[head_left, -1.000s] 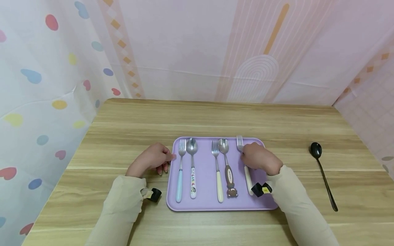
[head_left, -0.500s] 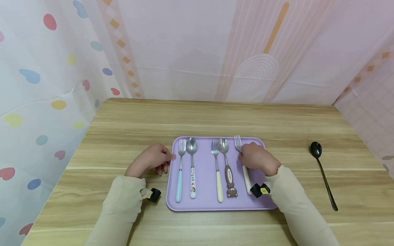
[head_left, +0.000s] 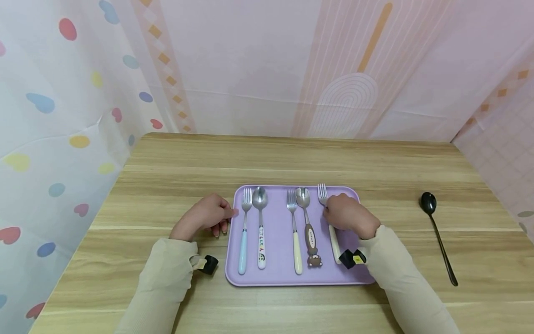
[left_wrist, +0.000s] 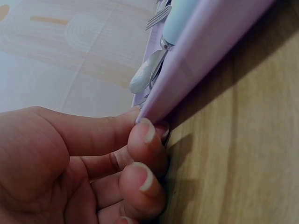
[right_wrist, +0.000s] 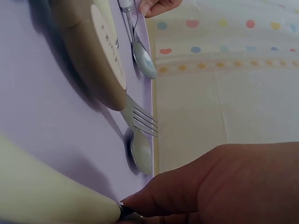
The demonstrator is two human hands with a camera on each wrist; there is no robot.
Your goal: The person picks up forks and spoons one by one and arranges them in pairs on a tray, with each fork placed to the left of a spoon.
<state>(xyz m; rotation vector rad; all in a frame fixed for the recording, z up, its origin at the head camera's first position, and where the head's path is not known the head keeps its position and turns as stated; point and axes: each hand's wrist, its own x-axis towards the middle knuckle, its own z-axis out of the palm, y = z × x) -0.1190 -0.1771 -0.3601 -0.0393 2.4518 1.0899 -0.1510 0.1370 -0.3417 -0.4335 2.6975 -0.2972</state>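
On the lilac tray (head_left: 275, 274) lie several forks and spoons, side by side with handles toward the person. My left hand (head_left: 207, 214) pinches the tray's left rim between thumb and fingertips, as the left wrist view shows. Closest to it is a fork with a light blue handle (head_left: 243, 253), beside a spoon with a white printed handle (head_left: 261, 248). At the tray's right side my right hand (head_left: 350, 214) pinches the neck of a cream-handled fork (head_left: 335, 246), hiding its middle. Left of that are a brown bear-handled spoon (head_left: 310, 239) and another cream-handled fork (head_left: 297, 253).
A long black spoon (head_left: 438, 241) lies on the wooden table (head_left: 292, 162), right of the tray. Patterned curtains (head_left: 250, 69) hang behind the table's back edge and along both sides.
My right hand and the cream-handled fork in it have shifted slightly left toward the bear-handled spoon, then stayed still. My left hand keeps its place at the tray rim.
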